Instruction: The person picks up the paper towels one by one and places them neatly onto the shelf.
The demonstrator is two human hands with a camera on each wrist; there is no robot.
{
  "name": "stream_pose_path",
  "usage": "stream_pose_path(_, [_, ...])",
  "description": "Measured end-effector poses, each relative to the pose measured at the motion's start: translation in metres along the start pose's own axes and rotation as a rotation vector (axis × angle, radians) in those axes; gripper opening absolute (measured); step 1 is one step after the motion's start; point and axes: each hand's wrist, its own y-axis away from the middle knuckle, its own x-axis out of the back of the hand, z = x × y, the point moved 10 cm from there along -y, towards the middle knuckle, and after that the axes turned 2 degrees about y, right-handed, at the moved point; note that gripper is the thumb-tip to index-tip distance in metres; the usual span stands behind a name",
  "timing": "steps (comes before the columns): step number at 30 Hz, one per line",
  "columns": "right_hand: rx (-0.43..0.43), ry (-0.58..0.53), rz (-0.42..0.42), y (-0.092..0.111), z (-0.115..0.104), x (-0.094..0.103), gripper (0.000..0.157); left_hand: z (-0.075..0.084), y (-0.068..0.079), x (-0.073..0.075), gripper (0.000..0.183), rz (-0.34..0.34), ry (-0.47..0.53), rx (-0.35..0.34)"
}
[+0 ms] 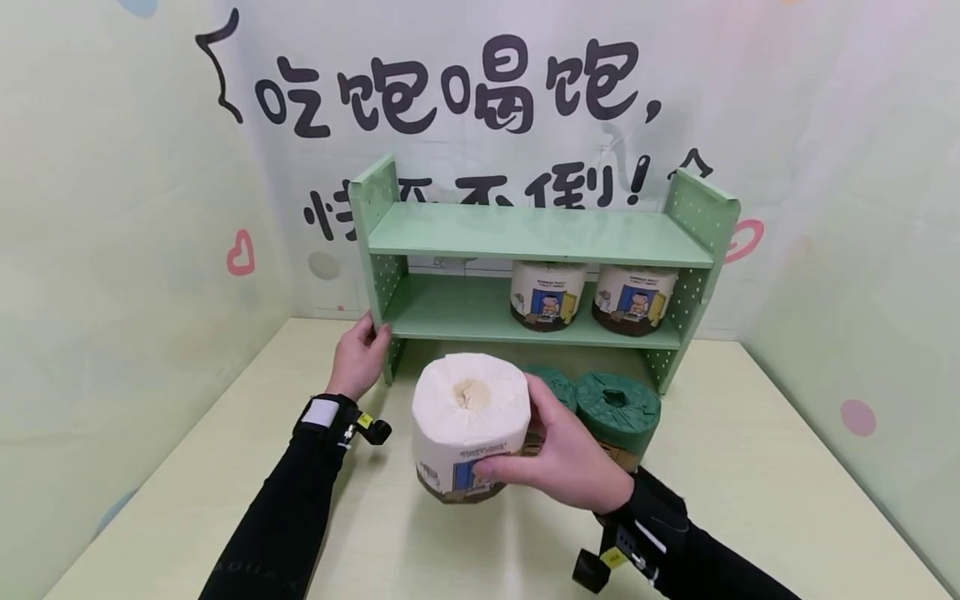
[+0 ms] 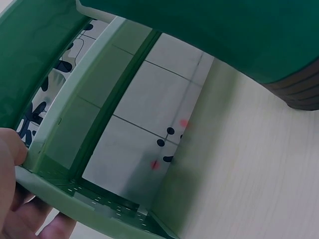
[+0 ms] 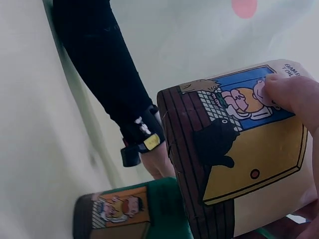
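Pale tbl (image 1: 757, 450) | L hand (image 1: 360, 360) outstretched, fingers gripping shelf (image 1: 536, 233) | R hand (image 1: 567, 457) angled inward, fingers round wht roll (image 1: 467, 427)

Your left hand (image 2: 7, 194) grips the green shelf (image 2: 70, 129) at its end panel (image 2: 60, 201), near a corner, with your thumb and fingers (image 2: 59, 226) on opposite sides of that panel. Through the shelf's gaps you see a pale backdrop (image 2: 142, 134) with grid lines and dark spots, meeting the tabletop (image 2: 254, 164) along its edge. A dark green roll (image 2: 209, 35), banded in striped brown, hides the shelf's other end.
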Motion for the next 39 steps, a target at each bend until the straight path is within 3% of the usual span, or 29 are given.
stream_pose_path(8, [0.023, 0.087, 0.046, -0.028, 0.018, 0.019, 0.088, 0.001, 0.0, 0.002, 0.042, 0.008, -0.01, 0.001])
stream_pose_path(15, [-0.042, 0.097, 0.094, -0.038, -0.005, 0.027, 0.082, 0.001, 0.0, 0.001, 0.042, 0.005, -0.013, 0.001])
stream_pose_path(19, [-0.064, 0.11, 0.1, -0.046, -0.007, 0.029, 0.08, 0.0, 0.0, 0.001, 0.043, 0.0, -0.004, 0.0])
stream_pose_path(26, [-0.075, 0.08, 0.125, -0.072, 0.041, 0.044, 0.086, 0.0, 0.001, 0.001, 0.043, -0.008, 0.001, -0.005])
stream_pose_path(33, [-0.117, 0.049, 0.159, -0.085, 0.055, 0.053, 0.091, 0.0, 0.003, 0.001, 0.042, -0.005, -0.007, -0.007])
stream_pose_path(39, [-0.148, 0.105, 0.189, -0.091, 0.061, 0.061, 0.096, 0.001, 0.003, 0.001, 0.043, -0.008, -0.012, 0.005])
